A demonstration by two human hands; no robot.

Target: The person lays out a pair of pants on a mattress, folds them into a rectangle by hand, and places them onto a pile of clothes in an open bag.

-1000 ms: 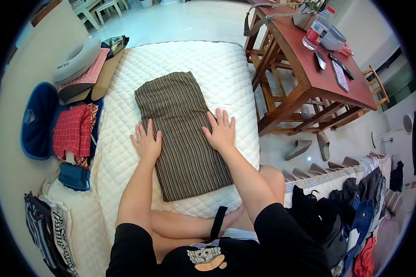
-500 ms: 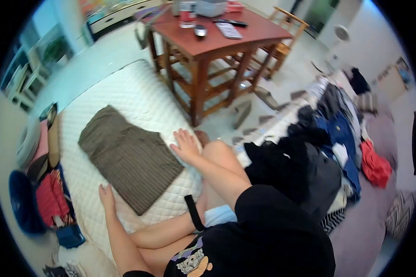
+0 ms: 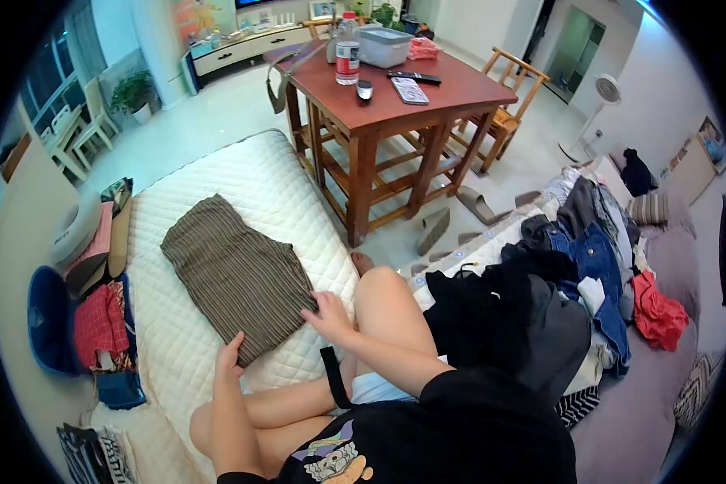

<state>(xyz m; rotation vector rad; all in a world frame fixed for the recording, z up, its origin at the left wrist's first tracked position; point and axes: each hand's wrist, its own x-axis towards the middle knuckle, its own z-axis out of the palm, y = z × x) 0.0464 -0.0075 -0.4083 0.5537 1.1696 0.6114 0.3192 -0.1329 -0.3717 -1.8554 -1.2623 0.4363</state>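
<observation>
1. While a striped brown cloth is lying flat on the white quilted mattress, the left hand is pinching its near edge.
2. The right hand is touching its right edge, curving narrowly; whether it is gripping, I cannot tell.
3. Dark clothes are lying in a heap, right of the bent knee.

Raised knee beside the hands

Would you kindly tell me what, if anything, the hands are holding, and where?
The striped cloth, apparently by its near corners: left hand at one, right hand at the other.
</observation>
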